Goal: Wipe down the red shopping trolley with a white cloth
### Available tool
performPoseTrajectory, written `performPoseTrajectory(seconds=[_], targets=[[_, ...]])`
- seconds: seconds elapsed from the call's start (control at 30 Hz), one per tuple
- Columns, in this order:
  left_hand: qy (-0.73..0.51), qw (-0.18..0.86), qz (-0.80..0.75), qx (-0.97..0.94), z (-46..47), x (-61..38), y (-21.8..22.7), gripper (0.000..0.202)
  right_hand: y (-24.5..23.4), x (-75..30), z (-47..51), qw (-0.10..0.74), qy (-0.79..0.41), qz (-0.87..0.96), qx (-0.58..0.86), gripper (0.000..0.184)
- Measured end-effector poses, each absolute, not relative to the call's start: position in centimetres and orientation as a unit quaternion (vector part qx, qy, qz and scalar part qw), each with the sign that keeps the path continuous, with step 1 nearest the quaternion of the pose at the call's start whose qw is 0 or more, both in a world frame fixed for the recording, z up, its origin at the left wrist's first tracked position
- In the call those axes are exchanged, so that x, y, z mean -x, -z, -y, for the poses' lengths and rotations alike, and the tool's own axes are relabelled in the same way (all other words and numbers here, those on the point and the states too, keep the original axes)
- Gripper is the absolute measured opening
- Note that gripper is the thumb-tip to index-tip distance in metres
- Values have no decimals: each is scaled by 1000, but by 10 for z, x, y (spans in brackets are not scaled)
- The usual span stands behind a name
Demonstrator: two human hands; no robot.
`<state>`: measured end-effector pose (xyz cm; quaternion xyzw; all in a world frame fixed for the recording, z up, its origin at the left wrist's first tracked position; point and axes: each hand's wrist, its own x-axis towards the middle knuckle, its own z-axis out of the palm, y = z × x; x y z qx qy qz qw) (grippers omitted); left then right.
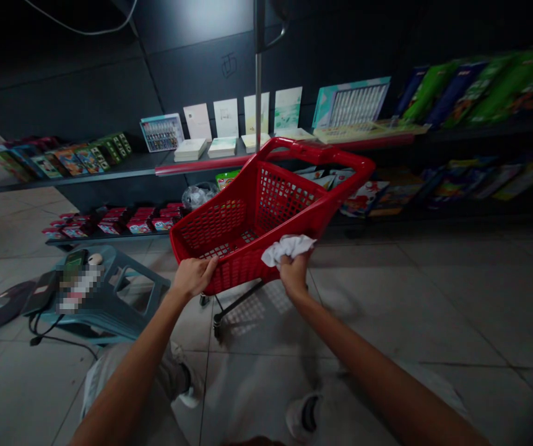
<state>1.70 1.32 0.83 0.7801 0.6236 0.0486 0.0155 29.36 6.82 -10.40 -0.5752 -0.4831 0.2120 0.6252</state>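
A small red plastic shopping cart (247, 217) stands on the tiled floor right in front of me, its basket holding nothing I can see. My left hand (192, 277) is closed on the near left edge of the cart's rim. My right hand (294, 271) is closed on a crumpled white cloth (287, 248) and presses it against the near right rim of the cart. My legs and white shoes show below, on the floor.
A blue-grey plastic stool (108, 291) with a phone and cables stands at the left. Dark shelves (122, 166) with books, cards and boxed goods run along the wall behind the cart. A metal pole (258, 74) rises behind the cart. Pale tiled floor spreads to the right.
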Motion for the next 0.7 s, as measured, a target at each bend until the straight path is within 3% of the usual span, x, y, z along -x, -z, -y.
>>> performPoseTrajectory(seconds=[0.13, 0.33, 0.53, 0.7], targets=[[-56, 18, -627, -777, -15, -23, -9, 78, 94, -231, -34, 634, -324, 443, 545, 49], [-68, 15, -625, -778, -17, -26, -9, 81, 80, -181, -3, 638, -369, 441, 512, 62], [-71, 26, -614, -786, -17, -28, -10, 77, 83, -157, 21, 549, -410, 563, 463, 44], [-64, 31, -619, -782, -19, -29, -11, 76, 80, -164, 10, 489, -483, 497, 530, 33]])
